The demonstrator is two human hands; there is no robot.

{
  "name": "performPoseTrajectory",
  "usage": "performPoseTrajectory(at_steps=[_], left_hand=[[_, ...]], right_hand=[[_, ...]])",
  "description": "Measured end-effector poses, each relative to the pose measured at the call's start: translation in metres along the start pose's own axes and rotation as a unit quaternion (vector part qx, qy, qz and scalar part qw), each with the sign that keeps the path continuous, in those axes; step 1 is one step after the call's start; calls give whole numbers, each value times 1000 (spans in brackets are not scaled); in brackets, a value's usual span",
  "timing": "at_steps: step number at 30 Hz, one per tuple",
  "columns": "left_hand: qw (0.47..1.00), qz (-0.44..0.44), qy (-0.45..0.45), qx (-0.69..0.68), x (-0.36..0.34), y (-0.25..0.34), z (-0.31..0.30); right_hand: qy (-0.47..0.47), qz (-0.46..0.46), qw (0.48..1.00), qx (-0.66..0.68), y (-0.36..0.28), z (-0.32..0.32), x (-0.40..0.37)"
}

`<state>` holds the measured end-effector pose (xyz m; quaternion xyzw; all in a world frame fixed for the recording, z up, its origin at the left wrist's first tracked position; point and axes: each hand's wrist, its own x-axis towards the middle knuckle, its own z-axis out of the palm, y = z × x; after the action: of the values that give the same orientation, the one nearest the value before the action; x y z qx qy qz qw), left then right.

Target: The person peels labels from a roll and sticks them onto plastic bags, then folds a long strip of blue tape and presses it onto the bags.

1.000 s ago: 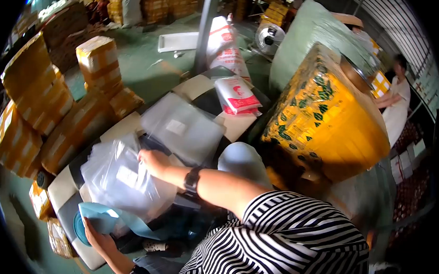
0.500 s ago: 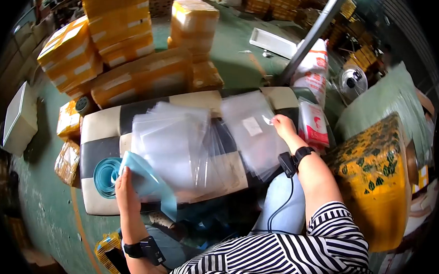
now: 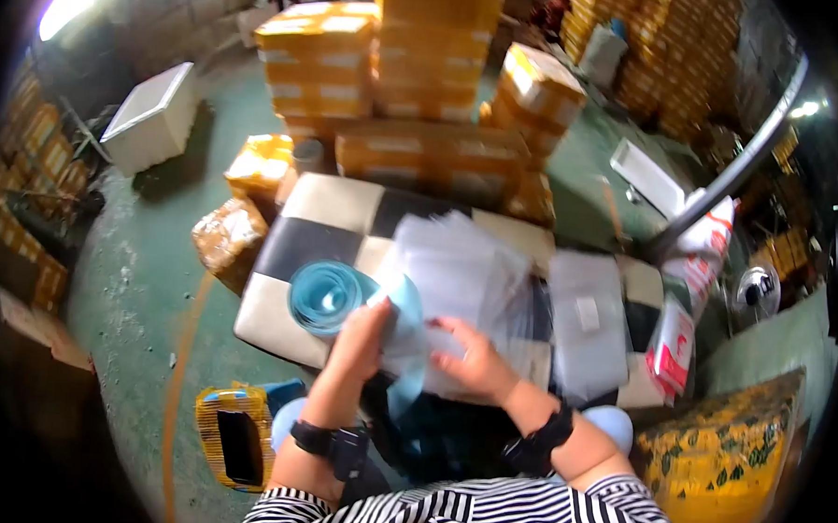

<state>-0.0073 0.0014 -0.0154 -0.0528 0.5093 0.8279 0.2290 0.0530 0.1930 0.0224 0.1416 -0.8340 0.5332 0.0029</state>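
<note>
My left hand grips the loose end of a light blue roll of film that lies on the black-and-white checkered bench. My right hand rests with fingers spread on a pile of clear plastic bags just right of the blue strip. A second stack of clear bags with a small white label lies further right on the bench. Both wrists wear black bands.
Yellow taped cartons are stacked behind the bench. A white box sits far left, a yellow crate on the floor near my left knee. Red-and-white packets lie at the bench's right end, beside a yellow patterned bundle.
My head turned left, shifting the view. My right hand left the right-hand bag stack and came to the pile beside my left hand. My left hand stays on the blue film.
</note>
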Motion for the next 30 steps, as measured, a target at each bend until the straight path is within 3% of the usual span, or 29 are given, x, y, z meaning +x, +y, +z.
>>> performPoseTrajectory(at_steps=[2,4,5,7,9,10,11,13,15,19,20,21,23,25,30], left_hand=[[1000,-3,6,-28,-6,7,5],[999,36,36,-20,-5,4,4],[993,0,21,-116,-3,6,4],[994,72,-2,-82,-10,7,10],[979,164,-20,118,-12,4,9],[924,241,-62,289,-21,25,16],[918,226,-73,317,-25,27,21],[913,162,-115,357,-18,12,14],[925,163,-137,314,-22,18,16],[977,85,-156,119,-44,36,25],[983,94,-139,76,-43,31,26],[982,103,-127,96,-34,22,19],[972,180,-78,130,-18,6,17],[948,191,-56,249,-23,14,17],[914,280,-10,294,-8,-8,13]], right_hand=[[-24,18,1000,3,-11,25,6],[6,-30,999,-19,-3,38,9],[8,-34,999,-31,-4,39,10],[47,-14,999,4,-8,41,9],[87,-13,996,-3,-7,39,10],[104,40,991,74,-4,38,11],[121,93,977,151,-4,37,11],[93,90,986,102,-17,30,15],[56,67,995,57,-38,26,17],[66,62,984,155,-45,27,11],[50,31,995,85,-51,23,12],[94,-24,995,36,-54,24,11],[93,-78,988,-97,-59,22,15],[118,-81,985,-98,-56,22,18],[119,-91,974,-168,-54,16,16]])
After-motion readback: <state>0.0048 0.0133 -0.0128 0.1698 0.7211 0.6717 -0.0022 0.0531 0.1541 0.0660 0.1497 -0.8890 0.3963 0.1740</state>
